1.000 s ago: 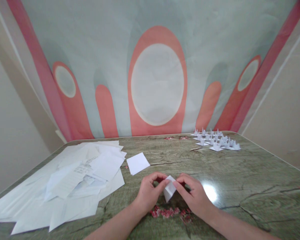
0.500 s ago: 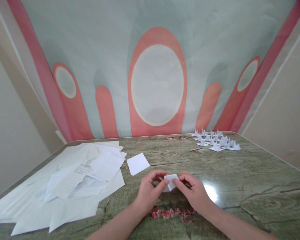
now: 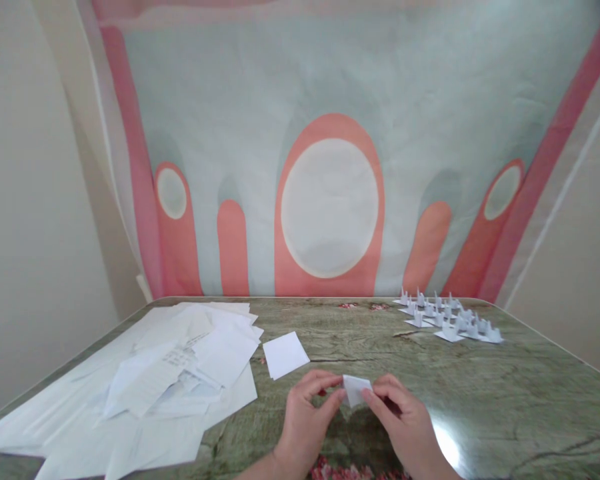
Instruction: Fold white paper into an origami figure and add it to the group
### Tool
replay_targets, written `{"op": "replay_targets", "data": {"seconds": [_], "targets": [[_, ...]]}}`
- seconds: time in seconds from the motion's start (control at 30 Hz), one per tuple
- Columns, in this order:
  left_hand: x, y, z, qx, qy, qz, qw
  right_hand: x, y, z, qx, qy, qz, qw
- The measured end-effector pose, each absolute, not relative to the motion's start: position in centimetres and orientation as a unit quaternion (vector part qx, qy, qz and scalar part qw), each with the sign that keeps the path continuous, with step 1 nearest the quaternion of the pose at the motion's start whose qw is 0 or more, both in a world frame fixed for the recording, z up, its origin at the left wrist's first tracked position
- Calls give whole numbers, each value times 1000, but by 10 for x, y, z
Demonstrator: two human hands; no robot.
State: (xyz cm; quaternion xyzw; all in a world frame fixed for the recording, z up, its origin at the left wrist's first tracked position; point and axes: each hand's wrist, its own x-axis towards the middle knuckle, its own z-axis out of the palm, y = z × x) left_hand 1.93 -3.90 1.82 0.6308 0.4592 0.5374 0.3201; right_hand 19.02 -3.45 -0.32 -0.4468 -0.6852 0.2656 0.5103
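A small folded piece of white paper (image 3: 356, 391) is held up between my two hands, just above the table. My left hand (image 3: 310, 413) pinches its left edge between thumb and fingers. On the other side, my right hand (image 3: 403, 420) grips the paper's right edge, with the thumb on the front face. The fingertips behind the paper are partly hidden. Beyond my left hand lies a small stack of white paper squares (image 3: 286, 355).
A wide heap of loose white sheets (image 3: 180, 373), some with writing, covers the table's left side. Several small folded paper figures (image 3: 447, 319) with upright points stand at the far right. A patterned backdrop (image 3: 330, 207) hangs behind the wood-patterned table (image 3: 525, 393).
The view has tilted upward, so everything sits lower in the picture. The folded paper has been turned slightly in my fingers, and both hands still hold it.
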Motion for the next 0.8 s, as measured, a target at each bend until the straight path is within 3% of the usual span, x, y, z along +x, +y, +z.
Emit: {"op": "replay_targets", "data": {"seconds": [0.47,0.8], "targets": [[23,-39,11,541,475,547,427,186,-37,-2,-416,-746,192,483],[23,-41,19,614,473,535,336,187,-42,8,-394,-759,175,488]]}}
